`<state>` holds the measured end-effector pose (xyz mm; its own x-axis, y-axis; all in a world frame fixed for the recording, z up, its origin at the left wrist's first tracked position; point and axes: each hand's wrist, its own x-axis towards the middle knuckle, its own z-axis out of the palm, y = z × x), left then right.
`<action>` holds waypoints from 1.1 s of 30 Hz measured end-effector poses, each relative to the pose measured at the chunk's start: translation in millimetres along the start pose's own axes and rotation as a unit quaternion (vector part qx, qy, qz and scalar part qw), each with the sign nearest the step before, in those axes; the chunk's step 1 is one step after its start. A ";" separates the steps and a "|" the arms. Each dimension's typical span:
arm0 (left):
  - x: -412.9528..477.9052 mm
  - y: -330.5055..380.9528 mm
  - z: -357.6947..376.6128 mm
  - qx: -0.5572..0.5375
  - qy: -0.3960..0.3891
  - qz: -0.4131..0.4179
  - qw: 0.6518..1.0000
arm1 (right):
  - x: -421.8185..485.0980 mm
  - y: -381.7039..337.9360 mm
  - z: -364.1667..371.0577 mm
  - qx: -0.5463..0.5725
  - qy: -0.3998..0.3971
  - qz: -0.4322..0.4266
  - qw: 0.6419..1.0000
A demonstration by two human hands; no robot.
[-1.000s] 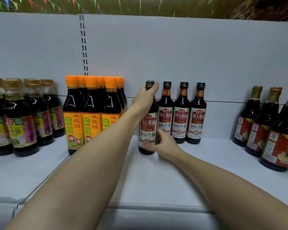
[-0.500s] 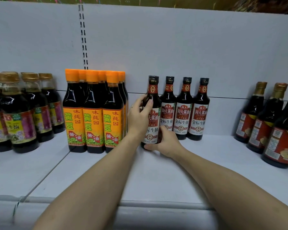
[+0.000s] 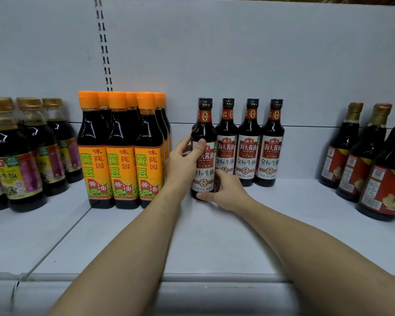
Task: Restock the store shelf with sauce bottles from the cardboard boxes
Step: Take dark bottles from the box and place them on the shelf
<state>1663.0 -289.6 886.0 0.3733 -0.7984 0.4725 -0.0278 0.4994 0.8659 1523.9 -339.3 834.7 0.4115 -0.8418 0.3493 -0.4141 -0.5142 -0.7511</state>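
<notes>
A dark sauce bottle (image 3: 204, 131) with a black cap and a red-and-white label stands upright on the white shelf (image 3: 214, 236), at the left end of a row of three matching bottles (image 3: 249, 142). My left hand (image 3: 180, 163) grips its body from the left, thumb across the label. My right hand (image 3: 224, 190) holds its base from the right, fingers curled round the bottom. No cardboard box is in view.
Orange-capped bottles with orange labels (image 3: 121, 151) stand close to the left of the held bottle. Gold-capped bottles (image 3: 25, 156) fill the far left, red-labelled bottles (image 3: 369, 160) the far right. Bare shelf lies between the black-capped row and the right group.
My left hand slid from the bottle's cap down to its body. The bottle now stands in line with the row, and my right hand stays at its base.
</notes>
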 end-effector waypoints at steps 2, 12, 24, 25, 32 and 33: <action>-0.2 0.2 -0.7 0.009 0.004 0.000 1.000 | 1.1 0.3 0.2 -0.010 0.003 -0.003 1.000; -1.1 -1.8 1.8 0.019 0.025 -0.005 0.999 | 5.4 3.6 2.0 -0.020 0.019 0.008 1.000; -6.2 3.5 7.0 0.009 0.052 -0.055 0.997 | -5.5 -15.6 -6.0 -0.046 -0.010 0.037 0.998; -7.8 6.3 8.9 0.017 0.063 -0.059 0.996 | -8.3 -21.4 -9.8 -0.056 -0.024 0.036 0.997; -28.3 55.0 20.6 0.215 0.110 0.013 0.970 | -32.0 -60.8 -56.3 -0.125 0.025 0.026 0.992; -32.1 65.3 22.2 0.246 0.112 0.040 0.962 | -34.4 -64.6 -61.7 -0.143 0.057 0.009 0.988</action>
<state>1628.7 -238.9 931.0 0.5403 -0.6446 0.5409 -0.4796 0.2922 0.8274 1486.3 -287.3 905.8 0.3149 -0.8555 0.4111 -0.6395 -0.5113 -0.5742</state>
